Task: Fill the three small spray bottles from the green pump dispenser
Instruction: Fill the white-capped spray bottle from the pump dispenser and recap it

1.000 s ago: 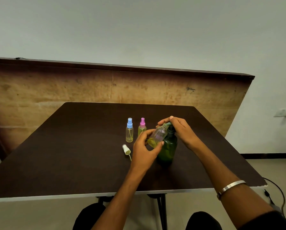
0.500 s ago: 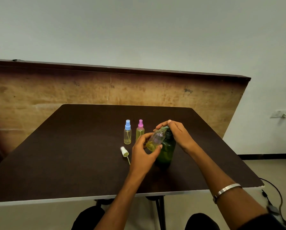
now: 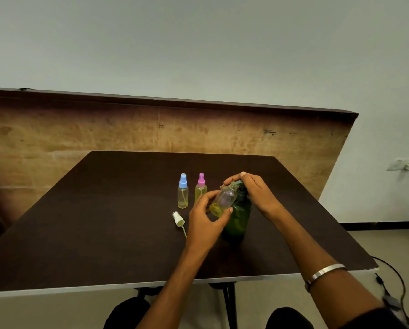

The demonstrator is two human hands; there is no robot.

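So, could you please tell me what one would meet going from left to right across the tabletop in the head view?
White spray cap lying loose, then blue-capped spray bottle, pink-capped spray bottle, uncapped spray bottle tilted in the left hand, green pump dispenser, right hand on its pump.

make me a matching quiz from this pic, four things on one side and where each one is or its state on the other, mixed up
Things:
1. blue-cap bottle
2. white sprayer
3. open bottle
4. pump head

States:
A. tilted in the left hand
B. lying on the table
C. under the right hand
D. upright, capped

Pairs: 1-D, 2-B, 3-A, 4-C
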